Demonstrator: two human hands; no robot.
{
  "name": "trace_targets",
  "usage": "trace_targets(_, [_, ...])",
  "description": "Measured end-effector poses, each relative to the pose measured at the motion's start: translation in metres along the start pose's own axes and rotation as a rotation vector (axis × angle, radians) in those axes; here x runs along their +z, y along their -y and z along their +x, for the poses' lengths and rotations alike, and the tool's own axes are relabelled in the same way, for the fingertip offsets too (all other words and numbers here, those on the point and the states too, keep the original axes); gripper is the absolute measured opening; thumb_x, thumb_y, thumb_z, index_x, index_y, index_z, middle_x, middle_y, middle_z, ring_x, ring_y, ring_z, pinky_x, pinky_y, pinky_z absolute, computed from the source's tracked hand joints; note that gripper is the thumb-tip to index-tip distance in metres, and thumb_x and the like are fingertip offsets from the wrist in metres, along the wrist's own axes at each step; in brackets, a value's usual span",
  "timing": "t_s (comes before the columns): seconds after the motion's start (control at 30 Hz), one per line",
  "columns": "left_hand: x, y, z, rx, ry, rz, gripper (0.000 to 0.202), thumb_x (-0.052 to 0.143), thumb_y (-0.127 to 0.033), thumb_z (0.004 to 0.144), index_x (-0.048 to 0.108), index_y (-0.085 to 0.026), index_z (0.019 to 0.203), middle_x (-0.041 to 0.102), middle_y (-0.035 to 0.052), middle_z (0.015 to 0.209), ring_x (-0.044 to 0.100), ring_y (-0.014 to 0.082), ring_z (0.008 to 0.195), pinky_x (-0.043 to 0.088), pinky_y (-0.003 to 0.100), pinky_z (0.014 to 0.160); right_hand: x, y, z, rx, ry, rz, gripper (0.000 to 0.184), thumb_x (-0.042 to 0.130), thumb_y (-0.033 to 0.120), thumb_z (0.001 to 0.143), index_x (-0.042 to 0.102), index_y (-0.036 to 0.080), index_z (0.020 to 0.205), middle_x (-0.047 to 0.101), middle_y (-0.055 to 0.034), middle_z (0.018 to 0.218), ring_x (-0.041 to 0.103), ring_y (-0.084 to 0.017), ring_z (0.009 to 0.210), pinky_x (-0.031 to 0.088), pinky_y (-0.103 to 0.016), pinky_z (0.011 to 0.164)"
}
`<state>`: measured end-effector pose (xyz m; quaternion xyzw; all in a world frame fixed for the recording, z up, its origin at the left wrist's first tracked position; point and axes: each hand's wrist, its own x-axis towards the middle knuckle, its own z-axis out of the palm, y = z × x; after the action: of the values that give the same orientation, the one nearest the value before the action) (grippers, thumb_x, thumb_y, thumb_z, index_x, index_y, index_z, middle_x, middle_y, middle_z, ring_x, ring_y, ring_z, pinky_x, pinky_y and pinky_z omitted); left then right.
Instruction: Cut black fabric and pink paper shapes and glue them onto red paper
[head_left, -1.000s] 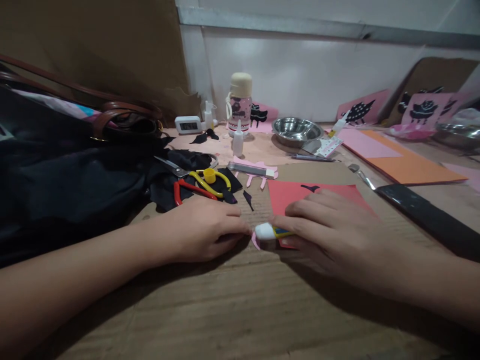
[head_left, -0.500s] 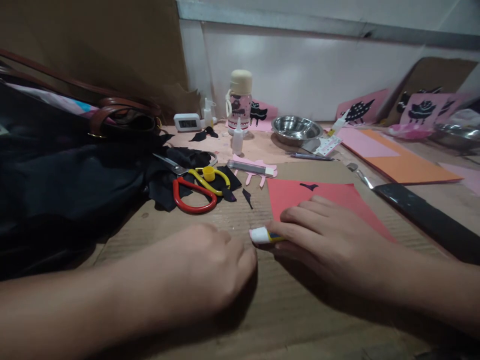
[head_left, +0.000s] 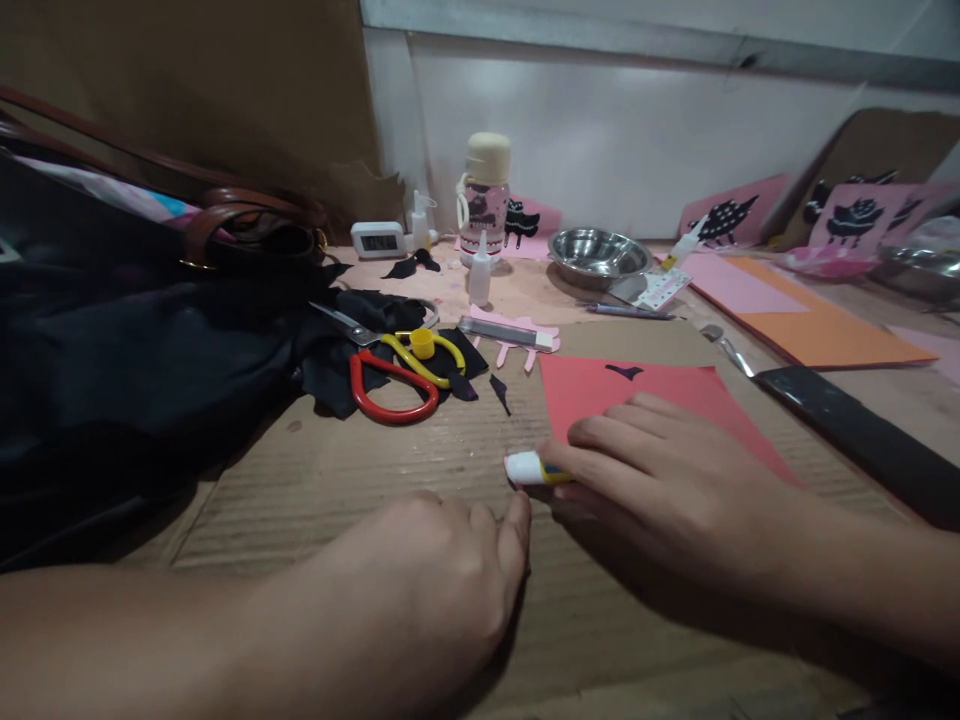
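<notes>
My right hand (head_left: 660,470) grips a glue stick (head_left: 526,468) lying nearly level, its white end pointing left and low over the cardboard sheet (head_left: 330,490). My left hand (head_left: 442,580) rests on the cardboard with curled fingers, its index fingertip just below the glue stick's tip. A small dark edge shows beneath that tip; what the left fingers hold, if anything, is hidden. Partly under my right hand lies red paper (head_left: 675,390), with a small black paper cutout (head_left: 625,372) on it. Another black cutout (head_left: 500,394) lies just beyond the glue stick.
Scissors (head_left: 394,400) with red and yellow handles lie on black scraps, beside a dark bag (head_left: 150,370). Behind are a pink cutout (head_left: 531,358), squeeze bottle (head_left: 480,280), flask (head_left: 487,185) and steel bowl (head_left: 581,265). A black-handled tool (head_left: 847,420) and orange sheet (head_left: 840,335) are right.
My left hand has shifted slightly right and toward me, and its index finger now reaches out to the glue stick's tip. My right hand still grips the glue stick.
</notes>
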<state>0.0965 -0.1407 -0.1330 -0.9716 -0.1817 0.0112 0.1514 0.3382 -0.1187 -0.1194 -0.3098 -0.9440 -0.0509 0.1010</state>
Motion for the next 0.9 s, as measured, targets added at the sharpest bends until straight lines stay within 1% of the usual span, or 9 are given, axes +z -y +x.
trace_targets(0.1, [-0.001,-0.001,0.001,0.002,0.011,0.01,0.059,0.045,-0.009,0.081,0.054,0.007,0.137,0.071,0.0137,0.079,0.06,0.0233,0.053,0.043,0.034,0.039,-0.001,-0.001,0.0,-0.02,-0.006,-0.004,0.019,0.051,0.02,0.1,0.069,0.016,0.101,0.063,-0.0061,0.084,0.049,-0.02,0.072,0.037,-0.033,0.068])
trace_targets(0.23, [-0.003,-0.001,0.002,-0.025,0.075,0.02,0.06,0.042,-0.012,0.086,0.05,0.007,0.142,0.07,0.0131,0.075,0.06,0.0239,0.05,0.042,0.035,0.038,-0.001,0.001,0.0,-0.013,-0.002,-0.003,0.019,0.05,0.019,0.099,0.069,0.017,0.101,0.063,-0.0064,0.084,0.049,-0.02,0.073,0.038,-0.033,0.068])
trace_targets(0.3, [-0.003,-0.001,0.002,-0.027,0.097,-0.015,0.06,0.042,-0.013,0.085,0.05,0.006,0.142,0.071,0.0136,0.078,0.061,0.0242,0.053,0.044,0.035,0.04,-0.001,0.003,0.0,-0.004,-0.003,-0.001,0.019,0.05,0.019,0.099,0.069,0.017,0.1,0.063,-0.0066,0.084,0.049,-0.02,0.073,0.038,-0.033,0.068])
trace_targets(0.4, [0.0,-0.001,0.002,-0.026,0.084,-0.053,0.061,0.043,-0.009,0.083,0.05,0.006,0.141,0.072,0.0145,0.085,0.063,0.0241,0.057,0.048,0.035,0.042,0.001,0.004,0.0,-0.005,-0.009,-0.007,0.021,0.048,0.018,0.099,0.069,0.016,0.098,0.064,-0.0075,0.084,0.05,-0.021,0.073,0.038,-0.033,0.067])
trace_targets(0.53, [0.003,-0.001,0.002,-0.034,0.059,-0.06,0.062,0.043,-0.007,0.081,0.049,0.008,0.141,0.071,0.015,0.084,0.062,0.0244,0.056,0.046,0.035,0.04,0.004,0.0,0.0,-0.035,-0.029,-0.023,0.021,0.049,0.016,0.099,0.07,0.016,0.106,0.065,-0.0085,0.088,0.052,-0.021,0.075,0.039,-0.033,0.069])
trace_targets(0.67, [0.001,0.0,0.003,-0.038,0.076,-0.078,0.06,0.044,-0.008,0.081,0.051,0.007,0.139,0.069,0.0119,0.078,0.06,0.0236,0.052,0.044,0.036,0.039,-0.001,-0.008,0.003,-0.049,-0.116,-0.083,0.024,0.05,0.025,0.102,0.071,0.016,0.11,0.067,-0.0084,0.086,0.055,-0.022,0.076,0.038,-0.034,0.07])
trace_targets(0.77, [0.0,0.0,0.003,-0.031,0.074,-0.091,0.06,0.044,-0.008,0.082,0.051,0.008,0.139,0.07,0.0134,0.077,0.059,0.0234,0.051,0.042,0.036,0.038,-0.006,-0.01,0.004,-0.037,-0.169,-0.093,0.024,0.053,0.034,0.103,0.071,0.019,0.107,0.069,-0.0067,0.084,0.054,-0.021,0.073,0.036,-0.033,0.068])
trace_targets(0.83, [0.001,0.0,0.003,-0.021,0.057,-0.09,0.058,0.045,-0.009,0.082,0.052,0.008,0.138,0.07,0.0147,0.078,0.059,0.0236,0.051,0.041,0.036,0.038,-0.006,-0.008,0.004,-0.022,-0.157,-0.052,0.021,0.056,0.034,0.102,0.072,0.02,0.104,0.068,-0.0054,0.084,0.054,-0.021,0.074,0.036,-0.033,0.07])
trace_targets(0.9, [0.003,-0.001,0.003,-0.026,0.046,-0.08,0.057,0.046,-0.01,0.083,0.052,0.007,0.137,0.071,0.0157,0.08,0.06,0.024,0.053,0.041,0.036,0.039,-0.004,-0.006,0.004,0.0,-0.115,-0.021,0.017,0.058,0.029,0.1,0.072,0.019,0.101,0.067,-0.0053,0.084,0.055,-0.021,0.076,0.037,-0.034,0.073])
